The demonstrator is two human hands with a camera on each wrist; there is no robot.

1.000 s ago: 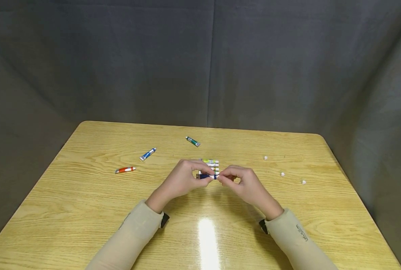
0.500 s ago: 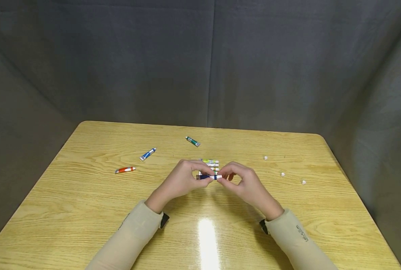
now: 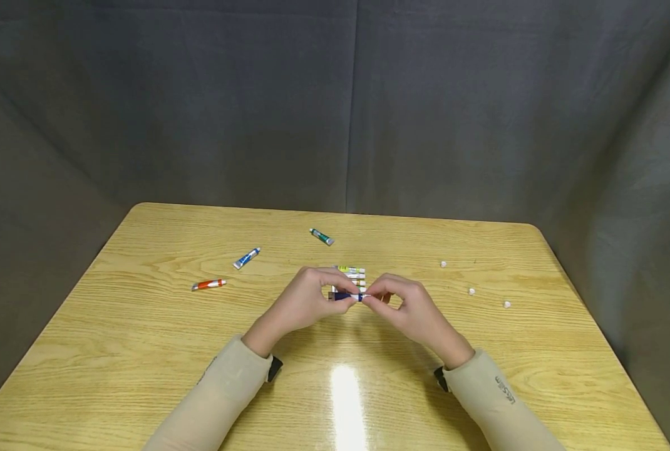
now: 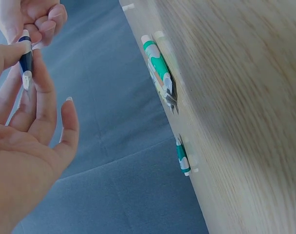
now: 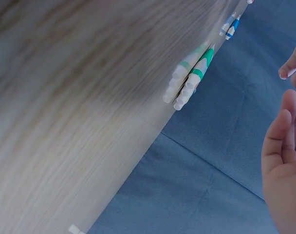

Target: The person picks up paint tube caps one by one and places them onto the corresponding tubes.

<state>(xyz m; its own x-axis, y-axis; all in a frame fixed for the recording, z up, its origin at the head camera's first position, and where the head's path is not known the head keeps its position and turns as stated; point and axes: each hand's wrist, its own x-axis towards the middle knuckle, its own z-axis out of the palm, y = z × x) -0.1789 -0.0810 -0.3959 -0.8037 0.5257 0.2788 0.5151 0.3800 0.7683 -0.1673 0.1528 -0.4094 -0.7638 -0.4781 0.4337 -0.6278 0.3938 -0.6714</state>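
My left hand [image 3: 312, 294] pinches a dark blue paint tube [image 3: 342, 296] between thumb and fingers, with its cap end pointing right. At that end the thumb and fingertips of my right hand [image 3: 405, 300] pinch the white cap [image 4: 26, 33]. In the left wrist view the tube [image 4: 26, 62] stands well above the tabletop, its white-and-blue body between my fingers. Just behind the hands in the head view lies a row of several paint tubes [image 3: 353, 270], side by side with caps to the right. My left hand partly covers that row.
On the wooden table [image 3: 143, 351], an orange-red tube [image 3: 208, 285] and a blue tube [image 3: 247, 258] lie to the left. A green tube [image 3: 321, 237] lies farther back. Three small white pieces, one nearest the front [image 3: 506, 304], are scattered at right. Grey cloth [image 3: 335, 113] hangs behind.
My right fingertips have loosened at the cap, baring it half a second ago, and now close over it again. The left hand and the tube have stayed in place.
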